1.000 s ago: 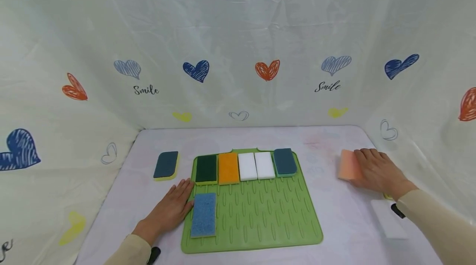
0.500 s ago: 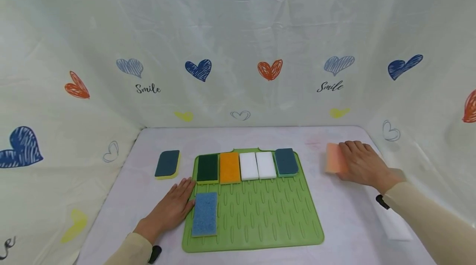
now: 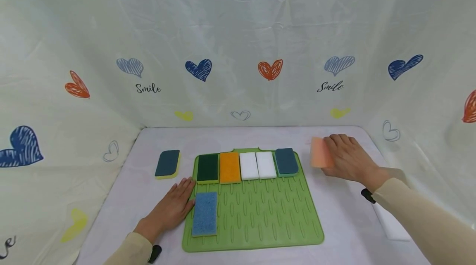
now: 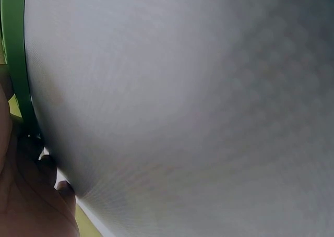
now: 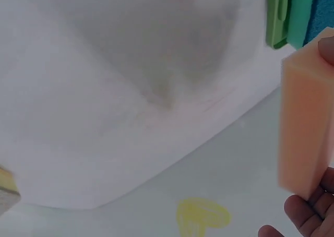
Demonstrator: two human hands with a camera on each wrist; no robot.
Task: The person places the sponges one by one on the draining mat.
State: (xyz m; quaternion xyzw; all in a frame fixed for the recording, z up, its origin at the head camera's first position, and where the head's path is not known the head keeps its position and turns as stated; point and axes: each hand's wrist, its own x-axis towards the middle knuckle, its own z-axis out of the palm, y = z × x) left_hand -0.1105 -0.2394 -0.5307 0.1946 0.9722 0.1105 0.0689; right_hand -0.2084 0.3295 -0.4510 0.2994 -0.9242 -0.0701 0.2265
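Note:
My right hand (image 3: 349,155) grips a peach-coloured sponge (image 3: 320,152) to the right of the green ridged mat (image 3: 260,215). In the right wrist view, thumb and fingers hold the peach sponge (image 5: 305,122) at opposite ends, above the table. My left hand (image 3: 169,207) lies flat with straight fingers at the mat's left edge. Beside its thumb a blue sponge (image 3: 204,214) lies on the mat. Along the mat's far edge stand a dark green scouring sponge (image 3: 208,167), an orange sponge (image 3: 229,167), two white sponges (image 3: 248,166) and a blue-topped sponge (image 3: 286,161).
A dark blue and yellow sponge (image 3: 167,164) lies on the table left of the mat. Under the right forearm a white block (image 3: 392,223) is partly hidden. The right wrist view shows a yellow and grey sponge corner (image 5: 8,190). A heart-printed sheet (image 3: 238,42) surrounds the table.
My right hand has carried the peach sponge leftward and slightly away from me, nearer the mat. The left hand stays in place.

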